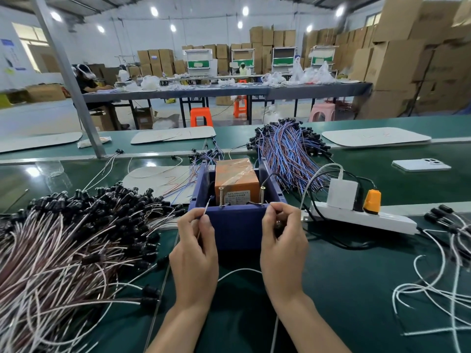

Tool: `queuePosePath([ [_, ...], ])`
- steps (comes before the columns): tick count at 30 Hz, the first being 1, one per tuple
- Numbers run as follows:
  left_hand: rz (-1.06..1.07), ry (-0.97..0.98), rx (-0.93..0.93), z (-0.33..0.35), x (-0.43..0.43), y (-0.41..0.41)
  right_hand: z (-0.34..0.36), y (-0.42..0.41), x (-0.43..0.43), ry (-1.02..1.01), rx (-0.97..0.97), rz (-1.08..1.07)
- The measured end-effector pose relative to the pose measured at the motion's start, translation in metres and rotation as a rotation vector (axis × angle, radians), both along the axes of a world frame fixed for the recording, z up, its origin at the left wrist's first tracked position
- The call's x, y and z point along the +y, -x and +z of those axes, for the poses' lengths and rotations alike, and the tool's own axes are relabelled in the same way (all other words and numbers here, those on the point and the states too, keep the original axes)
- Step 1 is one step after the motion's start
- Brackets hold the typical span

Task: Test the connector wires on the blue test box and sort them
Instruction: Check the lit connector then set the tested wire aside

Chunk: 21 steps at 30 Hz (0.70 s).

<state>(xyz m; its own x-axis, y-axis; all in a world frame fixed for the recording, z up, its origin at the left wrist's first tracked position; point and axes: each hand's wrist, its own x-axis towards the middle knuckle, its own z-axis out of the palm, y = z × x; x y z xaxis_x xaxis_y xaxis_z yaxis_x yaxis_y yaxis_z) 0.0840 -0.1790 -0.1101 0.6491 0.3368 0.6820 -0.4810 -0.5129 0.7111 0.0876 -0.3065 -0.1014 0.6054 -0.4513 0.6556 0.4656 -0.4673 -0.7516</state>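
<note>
The blue test box (237,228) stands open-topped at the centre of the green bench, with an orange unit (235,179) inside and two upright screws (221,196) at its near wall. My left hand (195,253) pinches a thin connector wire (207,205) whose bare end points up toward the left screw. My right hand (283,248) pinches the wire's other end at the box's right front corner, near the right screw (262,194); a small dark part shows between its fingers.
A big heap of brown-white wires with black connectors (76,240) fills the left. A blue-red wire bundle (288,149) lies behind the box. A white power strip (362,215) with plugs sits to the right, loose white wires (446,289) beyond, a phone (420,164) farther back.
</note>
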Motion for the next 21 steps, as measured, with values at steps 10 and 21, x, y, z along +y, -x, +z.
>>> queuePosePath([
  [10, 0.022, -0.018, 0.002, 0.0067, -0.0021, -0.0042, 0.0021, -0.0011, -0.0026, -0.018, 0.022, 0.021],
  [21, 0.027, -0.04, 0.0, 0.0064, -0.0009, -0.0058, 0.0079, -0.0005, -0.0028, -0.069, 0.043, 0.047],
])
